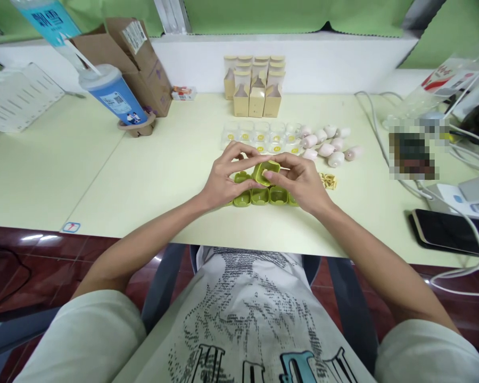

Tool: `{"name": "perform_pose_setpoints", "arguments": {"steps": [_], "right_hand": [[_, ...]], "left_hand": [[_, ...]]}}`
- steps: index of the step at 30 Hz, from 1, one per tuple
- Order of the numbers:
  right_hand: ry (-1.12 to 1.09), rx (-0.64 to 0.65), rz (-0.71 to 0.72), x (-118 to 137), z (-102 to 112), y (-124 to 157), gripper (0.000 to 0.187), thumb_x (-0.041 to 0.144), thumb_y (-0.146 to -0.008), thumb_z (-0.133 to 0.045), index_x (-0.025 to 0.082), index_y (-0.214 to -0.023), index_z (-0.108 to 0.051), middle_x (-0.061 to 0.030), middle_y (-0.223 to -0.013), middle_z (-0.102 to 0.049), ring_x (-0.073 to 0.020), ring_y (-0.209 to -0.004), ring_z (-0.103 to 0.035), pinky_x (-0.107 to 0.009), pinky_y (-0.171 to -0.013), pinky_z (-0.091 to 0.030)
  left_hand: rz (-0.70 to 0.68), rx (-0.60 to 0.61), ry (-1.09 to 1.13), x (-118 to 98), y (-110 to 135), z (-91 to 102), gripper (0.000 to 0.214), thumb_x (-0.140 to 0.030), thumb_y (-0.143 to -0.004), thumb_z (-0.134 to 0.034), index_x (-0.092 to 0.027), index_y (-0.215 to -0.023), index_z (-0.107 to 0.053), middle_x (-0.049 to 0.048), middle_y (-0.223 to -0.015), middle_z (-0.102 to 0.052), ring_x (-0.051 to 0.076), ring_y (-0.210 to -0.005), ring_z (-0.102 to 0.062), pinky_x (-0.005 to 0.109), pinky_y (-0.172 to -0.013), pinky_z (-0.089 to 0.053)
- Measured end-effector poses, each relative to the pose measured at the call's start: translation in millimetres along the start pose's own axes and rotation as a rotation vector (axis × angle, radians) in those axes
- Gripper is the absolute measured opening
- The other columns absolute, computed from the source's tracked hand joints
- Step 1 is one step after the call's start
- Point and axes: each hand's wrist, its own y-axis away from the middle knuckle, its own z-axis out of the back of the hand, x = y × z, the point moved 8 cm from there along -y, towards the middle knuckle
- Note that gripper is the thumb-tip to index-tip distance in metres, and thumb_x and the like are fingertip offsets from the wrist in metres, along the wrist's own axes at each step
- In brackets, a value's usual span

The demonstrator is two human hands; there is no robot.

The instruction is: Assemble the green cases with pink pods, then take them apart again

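Between my two hands, above the table, is a small green cup (266, 174), tilted so that its hollow faces me. My left hand (232, 173) pinches it from the left with thumb and fingers. From the right, my right hand (297, 178) grips the same cup, its thumb pressed into the hollow. Whatever lies under that thumb is too small to make out. Just below, several matching green cups (259, 197) stand in rows on the table, partly covered by my hands. Beside my right hand lies a small pile of yellow pieces (328, 181).
Behind my hands stand clear cups (261, 133) with yellow marks, and pale pink and white rounded pieces (326, 150). Farther back are open small cartons (257, 93). A blue drink cup (117, 96) and cardboard box (143, 69) stand left; cables and a phone (451, 233) lie right.
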Motion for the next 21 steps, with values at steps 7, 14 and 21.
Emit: {"name": "perform_pose_setpoints", "arguments": {"steps": [7,14,21], "right_hand": [[0.076,-0.080,0.081,-1,9,-1,0.037,0.053,-0.086,-0.095,0.027,-0.110,-0.084,-0.0025,-0.111,-0.085,-0.0230,-0.093,-0.083,-0.042,-0.086,-0.073],[0.109,-0.074,0.126,4,6,1,0.047,0.065,-0.088,-0.093,0.029,-0.116,-0.079,-0.0051,-0.118,-0.085,-0.0227,-0.087,-0.083,-0.041,-0.083,-0.074],[0.045,-0.035,0.139,7,-4,2,0.046,0.062,-0.087,-0.095,0.029,-0.114,-0.078,-0.0036,-0.110,-0.082,-0.0215,-0.085,-0.081,-0.038,-0.073,-0.074]], "left_hand": [[0.219,0.014,0.126,7,0,-4.6,0.057,-0.078,-0.098,-0.075,-0.040,-0.141,-0.080,0.0092,-0.131,-0.073,0.028,-0.118,-0.072,0.047,-0.094,-0.064],[0.506,0.140,0.517,27,5,-30.3,0.052,-0.076,-0.107,-0.065,-0.024,-0.105,-0.068,0.0009,-0.085,-0.066,0.014,-0.071,-0.063,0.032,-0.067,-0.056],[0.532,0.052,0.621,24,-1,-27.1,0.054,-0.075,-0.101,-0.075,-0.024,-0.091,-0.061,-0.0015,-0.078,-0.061,0.013,-0.065,-0.057,0.032,-0.063,-0.052]]}}
